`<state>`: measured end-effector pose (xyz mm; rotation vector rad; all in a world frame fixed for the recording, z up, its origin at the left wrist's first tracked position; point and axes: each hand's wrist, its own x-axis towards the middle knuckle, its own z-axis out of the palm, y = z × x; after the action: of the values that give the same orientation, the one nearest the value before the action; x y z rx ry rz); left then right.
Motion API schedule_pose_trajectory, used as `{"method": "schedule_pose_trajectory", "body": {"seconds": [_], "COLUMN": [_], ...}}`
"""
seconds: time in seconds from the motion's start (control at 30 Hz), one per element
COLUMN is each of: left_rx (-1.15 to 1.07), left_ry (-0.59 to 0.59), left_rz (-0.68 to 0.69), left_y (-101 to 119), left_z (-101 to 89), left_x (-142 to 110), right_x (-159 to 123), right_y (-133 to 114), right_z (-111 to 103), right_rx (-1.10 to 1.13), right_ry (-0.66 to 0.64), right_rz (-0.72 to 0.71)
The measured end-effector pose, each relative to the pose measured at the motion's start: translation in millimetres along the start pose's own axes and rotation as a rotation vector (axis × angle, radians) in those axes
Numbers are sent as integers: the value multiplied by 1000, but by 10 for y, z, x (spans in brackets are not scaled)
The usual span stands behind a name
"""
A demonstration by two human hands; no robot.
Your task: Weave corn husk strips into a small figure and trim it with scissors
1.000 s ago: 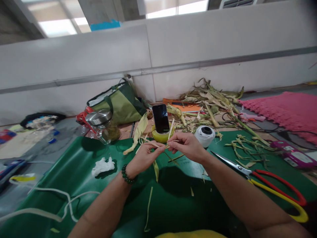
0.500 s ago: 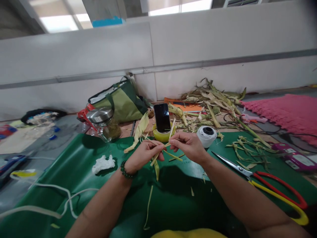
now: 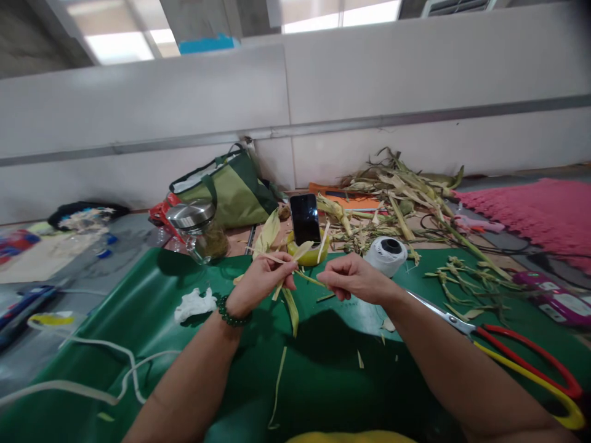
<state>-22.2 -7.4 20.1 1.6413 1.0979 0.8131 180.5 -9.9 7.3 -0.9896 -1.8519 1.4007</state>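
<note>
Over the green mat [image 3: 152,301], the left hand [image 3: 262,282] and right hand [image 3: 353,280] pinch a husk strip [image 3: 310,279].

Surface [image 3: 159,295], near edge: room mid-span, just flat husk scraps [image 3: 361,359]. Gap between left hand [image 3: 261,282] and right hand [image 3: 353,280]: crossed by a husk strip [image 3: 310,279]. Far edge blocked mid-span: phone [image 3: 305,219] propped upright at yellow roll [image 3: 314,255], thread spool [image 3: 384,263] beside right hand. Right edge: scissors [image 3: 460,323], knotted husks [image 3: 462,278] in the way. Left edge: white cable [image 3: 60,385] loops across; low, passable above.
</note>
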Motion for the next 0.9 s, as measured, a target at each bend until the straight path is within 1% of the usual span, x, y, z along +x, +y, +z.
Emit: {"method": "schedule_pose_trajectory", "body": {"seconds": [0.03, 0.1, 0.2, 0.3, 0.37, 0.43, 0.53, 0.6, 0.67, 0.7, 0.77, 0.8, 0.83, 0.87, 0.9], "left_rx": [4, 17, 31, 76, 122, 162, 194, 175, 94, 30, -100, -131, -127, -98, -61], "left_ry": [1, -21, -63, -140, -200, -244, -274, -249, -210, -198, -191, -192, -197, -205, -212], "left_rz": [-8, -25, -16, -9, -31, -69, -99, -82, -83, -102, -149, -160, -159, -145, -125], "left_y": [-3, -11, -14, 15, 49, 78, 91, 78, 59, 50, 35, 30, 25, 20, 14], "left_z": [-8, 13, 86, 107, 72, 12, -81, -125, -146, -147, -136, -123, -108, -88, -65], "left_x": [0, -8, -32, -62, -78, -85, -79, -70, -65, -65, -65, -66, -65, -63, -60], "right_x": [-1, -3, -14, -30, -39, -40, -24, -5, 17, 27, 44, 49, 51, 50, 47], "right_y": [1, 7, 16, 15, 16, 25, 55, 77, 92, 96, 97, 95, 91, 86, 81], "right_z": [1, 20, 71, 88, 72, 53, 38, 34, 22, 12, -11, -21, -27, -26, -18], "right_rx": [-22, -88, -220, -411, -526, -581, -562, -498, -425, -395, -367, -366, -366, -364, -367], "right_ry": [28, 29, -52, -55, -78, -98, -112, -105, -63, -10, 149, 225, 272, 281, 256], "right_rz": [-7, -12, -48, -208, -324, -390, -390, -322, -234, -202, -194, -208, -220, -225, -221]}}
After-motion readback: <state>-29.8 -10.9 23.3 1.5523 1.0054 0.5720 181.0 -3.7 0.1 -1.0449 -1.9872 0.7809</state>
